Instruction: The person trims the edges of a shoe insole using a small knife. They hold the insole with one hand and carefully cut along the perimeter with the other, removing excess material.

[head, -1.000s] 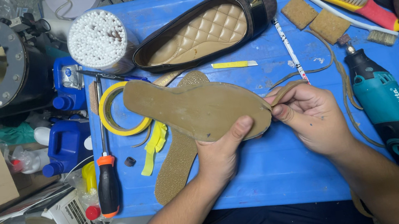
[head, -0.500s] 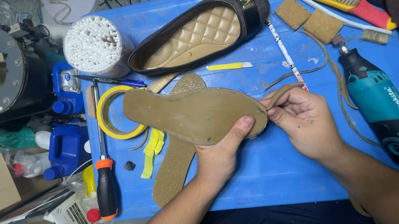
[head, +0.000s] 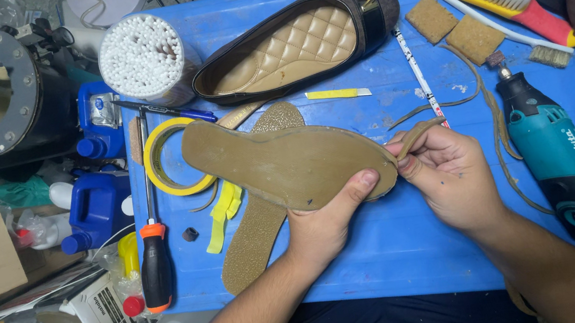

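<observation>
A: What is seen on the blue table (head: pixel 396 267)?

B: A flat tan insole (head: pixel 287 161), matte and foot-shaped, is held above it, its long axis running from ten to four o'clock.

A: How is it gripped?

B: Its lower edge is clamped by the left hand (head: pixel 324 225), thumb on top. A thin tan strip (head: pixel 418 135) at its four o'clock end is pinched by the closed right hand (head: pixel 448 178).

A: And around it?

B: A quilted brown shoe (head: pixel 295 41) lies at twelve, a teal rotary tool (head: pixel 565 164) at three, a grainy second insole (head: pixel 259 223) underneath, yellow tape (head: pixel 163 162) at nine.
</observation>
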